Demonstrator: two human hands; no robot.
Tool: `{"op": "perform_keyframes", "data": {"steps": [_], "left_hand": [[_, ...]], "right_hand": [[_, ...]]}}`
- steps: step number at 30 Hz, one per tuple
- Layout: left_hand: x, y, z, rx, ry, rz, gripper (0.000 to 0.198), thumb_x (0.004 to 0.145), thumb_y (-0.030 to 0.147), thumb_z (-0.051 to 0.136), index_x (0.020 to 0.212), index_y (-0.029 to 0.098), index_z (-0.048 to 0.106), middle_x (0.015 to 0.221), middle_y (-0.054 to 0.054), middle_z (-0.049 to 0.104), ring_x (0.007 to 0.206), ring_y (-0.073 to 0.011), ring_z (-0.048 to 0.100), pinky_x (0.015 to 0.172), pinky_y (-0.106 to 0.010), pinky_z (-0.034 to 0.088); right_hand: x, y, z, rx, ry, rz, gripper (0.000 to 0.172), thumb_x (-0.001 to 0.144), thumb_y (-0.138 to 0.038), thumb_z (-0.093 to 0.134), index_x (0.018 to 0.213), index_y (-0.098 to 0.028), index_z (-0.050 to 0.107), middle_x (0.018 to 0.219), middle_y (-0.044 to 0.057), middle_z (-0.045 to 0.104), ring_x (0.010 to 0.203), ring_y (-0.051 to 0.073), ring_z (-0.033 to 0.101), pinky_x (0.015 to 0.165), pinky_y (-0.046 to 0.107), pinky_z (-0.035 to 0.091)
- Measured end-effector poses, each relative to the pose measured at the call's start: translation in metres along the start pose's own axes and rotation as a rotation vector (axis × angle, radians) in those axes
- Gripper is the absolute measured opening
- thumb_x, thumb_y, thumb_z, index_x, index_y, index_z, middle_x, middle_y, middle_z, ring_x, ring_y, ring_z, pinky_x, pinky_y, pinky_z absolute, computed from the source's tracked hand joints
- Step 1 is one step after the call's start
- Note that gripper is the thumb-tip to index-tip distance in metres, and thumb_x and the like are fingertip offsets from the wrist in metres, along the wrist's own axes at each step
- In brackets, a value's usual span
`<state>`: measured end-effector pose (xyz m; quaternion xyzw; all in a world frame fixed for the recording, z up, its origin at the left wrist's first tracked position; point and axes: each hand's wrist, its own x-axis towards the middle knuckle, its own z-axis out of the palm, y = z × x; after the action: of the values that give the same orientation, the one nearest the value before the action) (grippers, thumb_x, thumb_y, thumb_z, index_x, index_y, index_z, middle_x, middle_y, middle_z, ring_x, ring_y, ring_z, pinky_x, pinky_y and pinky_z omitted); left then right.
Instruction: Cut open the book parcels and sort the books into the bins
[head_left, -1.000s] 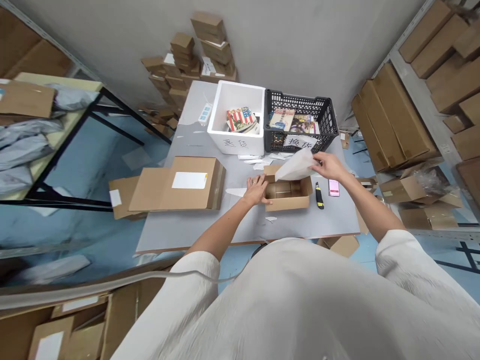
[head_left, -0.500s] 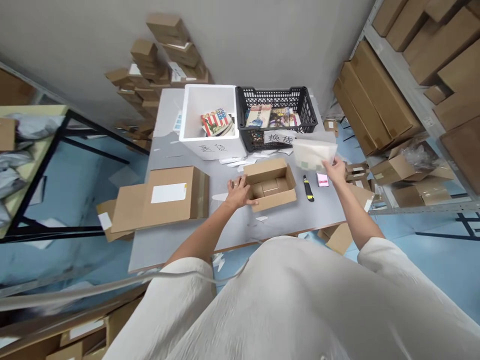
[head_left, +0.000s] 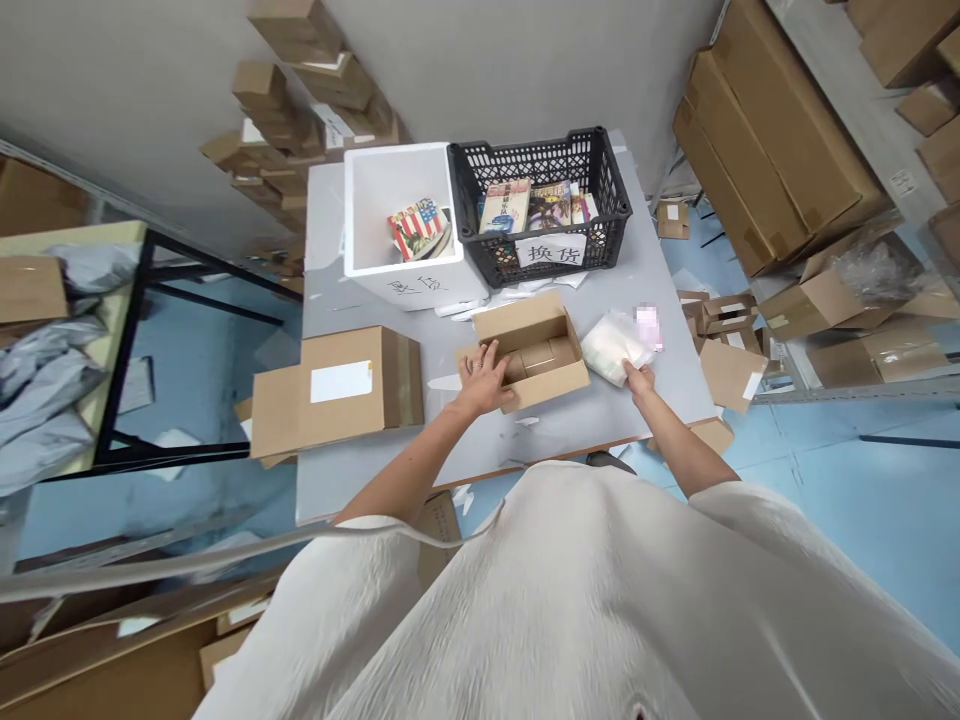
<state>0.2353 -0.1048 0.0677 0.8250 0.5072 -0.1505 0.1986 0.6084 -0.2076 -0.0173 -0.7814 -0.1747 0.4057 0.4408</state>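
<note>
A small open cardboard box [head_left: 534, 349] sits on the grey table [head_left: 577, 420] in front of me. My left hand [head_left: 486, 378] rests on its left wall, fingers curled over the rim. My right hand [head_left: 640, 379] pinches the near edge of a white translucent packet [head_left: 613, 343] that lies on the table just right of the box. A pink item [head_left: 649, 326] shows at the packet's far side.
A white foam bin [head_left: 401, 225] and a black plastic crate [head_left: 540, 205], both holding books, stand at the table's far edge. A larger flat cardboard box [head_left: 337, 388] lies to the left. Cartons crowd the shelves [head_left: 787, 150] and floor on the right.
My right hand has brought the white packet down from the air onto the table beside the open box. The left hand has stayed on the box. My view shifted.
</note>
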Motion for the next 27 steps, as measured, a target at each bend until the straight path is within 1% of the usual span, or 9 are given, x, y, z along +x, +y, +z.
{"op": "perform_keyframes", "data": {"steps": [4,6,10,14,16,18,21,24,27], "left_hand": [[-0.001,0.004,0.002,-0.001,0.000,0.018,0.088,0.090,0.042,0.074,0.173,0.026,0.049,0.196,-0.019,0.011,0.181,-0.0485,0.010,0.141,-0.077,0.011],[-0.001,0.004,0.003,-0.012,-0.002,0.023,0.090,0.088,0.041,0.073,0.173,0.027,0.048,0.196,-0.018,0.014,0.180,-0.0495,0.011,0.140,-0.078,0.012],[-0.004,0.004,0.003,-0.050,0.008,0.023,0.084,0.092,0.039,0.069,0.172,0.025,0.049,0.196,-0.019,0.012,0.181,-0.0476,0.011,0.141,-0.076,0.012],[-0.013,0.004,0.002,-0.114,0.047,0.024,0.075,0.101,0.047,0.061,0.171,0.021,0.051,0.196,-0.020,0.012,0.181,-0.0453,0.014,0.143,-0.071,0.015],[-0.019,0.002,0.003,-0.149,0.103,-0.004,0.074,0.104,0.054,0.057,0.170,0.020,0.052,0.196,-0.020,0.013,0.180,-0.0456,0.015,0.143,-0.070,0.016],[-0.023,-0.002,0.006,-0.180,0.187,-0.078,0.075,0.106,0.056,0.053,0.171,0.019,0.051,0.195,-0.020,0.013,0.180,-0.0456,0.014,0.143,-0.070,0.018],[-0.026,-0.012,0.013,-0.251,0.282,-0.260,0.083,0.107,0.059,0.052,0.176,0.015,0.042,0.194,-0.025,0.012,0.179,-0.0481,0.020,0.140,-0.069,0.026],[-0.026,-0.022,0.020,-0.385,0.262,-0.378,0.097,0.104,0.065,0.057,0.181,0.013,0.030,0.189,-0.029,0.028,0.169,-0.0503,0.042,0.134,-0.066,0.039],[-0.027,-0.027,0.024,-0.578,0.287,-0.345,0.097,0.106,0.063,0.058,0.183,0.015,0.024,0.180,-0.025,0.048,0.161,-0.0436,0.054,0.132,-0.058,0.046]], "right_hand": [[-0.007,0.009,-0.016,-0.118,-0.037,0.292,0.035,0.091,-0.049,0.088,0.099,-0.023,0.066,0.100,0.011,0.081,0.095,0.027,0.082,0.074,0.038,0.072],[-0.013,0.013,-0.024,-0.204,-0.119,0.336,0.038,0.090,-0.052,0.090,0.098,-0.023,0.066,0.101,0.013,0.080,0.093,0.027,0.082,0.074,0.038,0.071],[-0.024,0.012,-0.037,-0.327,-0.165,0.350,0.036,0.088,-0.050,0.090,0.089,-0.022,0.067,0.092,0.011,0.080,0.082,0.024,0.079,0.068,0.034,0.067],[-0.028,-0.011,-0.036,-0.591,-0.371,0.096,0.025,0.092,-0.044,0.082,0.085,-0.021,0.076,0.088,0.009,0.082,0.090,0.027,0.080,0.082,0.036,0.067],[-0.025,-0.030,-0.029,-0.685,-0.427,-0.111,0.021,0.094,-0.041,0.078,0.099,-0.021,0.082,0.101,0.009,0.085,0.104,0.029,0.081,0.096,0.040,0.066],[-0.020,-0.050,-0.019,-0.691,-0.448,-0.274,0.037,0.096,-0.036,0.072,0.128,-0.021,0.081,0.123,0.011,0.085,0.115,0.029,0.080,0.108,0.043,0.063],[-0.012,-0.077,-0.001,-0.634,-0.540,-0.417,0.069,0.092,-0.022,0.064,0.161,-0.020,0.063,0.153,0.017,0.073,0.123,0.028,0.077,0.112,0.045,0.062],[-0.006,-0.094,0.011,-0.636,-0.670,-0.463,0.096,0.082,-0.015,0.067,0.176,-0.026,0.048,0.172,0.017,0.058,0.134,0.032,0.072,0.108,0.047,0.065],[-0.004,-0.101,0.015,-0.672,-0.778,-0.450,0.109,0.076,-0.014,0.070,0.180,-0.031,0.043,0.182,0.016,0.047,0.141,0.038,0.068,0.107,0.052,0.067]]}}
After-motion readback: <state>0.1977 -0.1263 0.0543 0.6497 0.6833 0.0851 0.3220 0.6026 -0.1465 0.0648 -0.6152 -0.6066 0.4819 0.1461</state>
